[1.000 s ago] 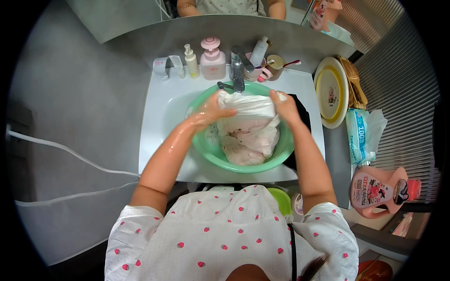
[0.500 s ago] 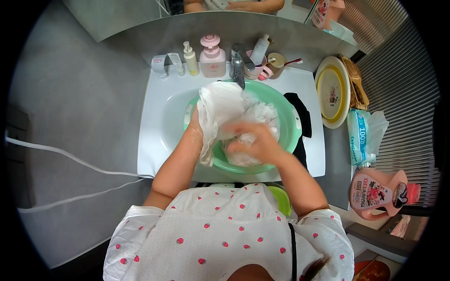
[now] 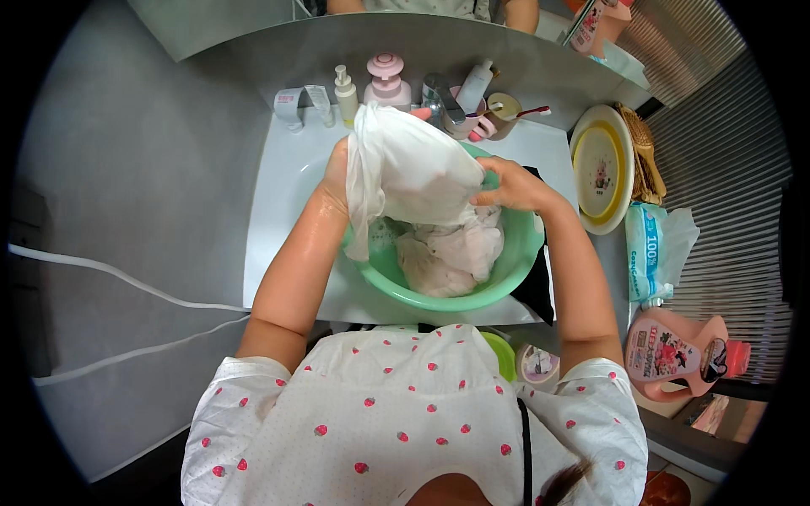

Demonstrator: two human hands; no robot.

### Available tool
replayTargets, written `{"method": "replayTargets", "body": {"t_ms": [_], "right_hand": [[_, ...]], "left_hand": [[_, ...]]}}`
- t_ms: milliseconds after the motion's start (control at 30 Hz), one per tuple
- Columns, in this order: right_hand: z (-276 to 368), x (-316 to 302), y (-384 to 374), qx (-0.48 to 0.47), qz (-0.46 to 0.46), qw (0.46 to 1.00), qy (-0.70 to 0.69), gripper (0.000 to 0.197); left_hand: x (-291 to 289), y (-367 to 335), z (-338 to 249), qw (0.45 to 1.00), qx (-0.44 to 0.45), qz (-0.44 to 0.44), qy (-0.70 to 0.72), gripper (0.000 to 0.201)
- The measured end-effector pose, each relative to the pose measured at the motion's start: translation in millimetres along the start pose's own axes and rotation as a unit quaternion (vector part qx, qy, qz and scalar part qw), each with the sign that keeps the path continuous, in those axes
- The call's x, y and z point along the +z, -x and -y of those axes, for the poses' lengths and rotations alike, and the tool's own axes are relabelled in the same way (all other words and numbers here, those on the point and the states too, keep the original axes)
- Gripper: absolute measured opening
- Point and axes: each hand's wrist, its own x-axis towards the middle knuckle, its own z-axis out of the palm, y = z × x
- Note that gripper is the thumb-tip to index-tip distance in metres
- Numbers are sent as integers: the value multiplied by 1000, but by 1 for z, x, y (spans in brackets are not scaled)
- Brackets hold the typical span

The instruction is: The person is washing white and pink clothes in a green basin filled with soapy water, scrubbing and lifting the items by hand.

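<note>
A wet white cloth (image 3: 413,169) hangs above the green basin (image 3: 405,297), stretched between my two hands. My left hand (image 3: 337,175) holds it from the left, its fingers mostly hidden behind the fabric. At the cloth's right edge, my right hand (image 3: 513,184) grips it between thumb and fingers. Below, a wet, pale bundle of laundry (image 3: 451,257) lies in the basin, with suds (image 3: 384,232) beside it. The basin sits in the white sink (image 3: 283,190).
Behind the basin stand a faucet (image 3: 445,105), a pink pump bottle (image 3: 386,80), a slim pump bottle (image 3: 346,97) and a pink cup (image 3: 462,122) of toothbrushes. Black fabric (image 3: 536,291) lies to the right, near wipes (image 3: 648,253) and a pink jug (image 3: 671,350).
The white cloth has risen and spread out over the basin. My right hand has moved up and right from above the laundry to the cloth's edge.
</note>
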Motion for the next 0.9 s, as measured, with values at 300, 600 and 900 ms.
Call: {"method": "replayTargets", "body": {"t_ms": [300, 600, 900], "right_hand": [[17, -38, 16, 10, -152, 984, -91, 30], [9, -39, 40, 19, -159, 975, -153, 28], [-34, -7, 32, -138, -222, 773, -578, 33]], "left_hand": [[10, -3, -36, 995, 103, -10, -9, 52], [6, 2, -36, 993, 115, 18, 20, 49], [-32, 2, -11, 994, 24, -36, -104, 48]]}}
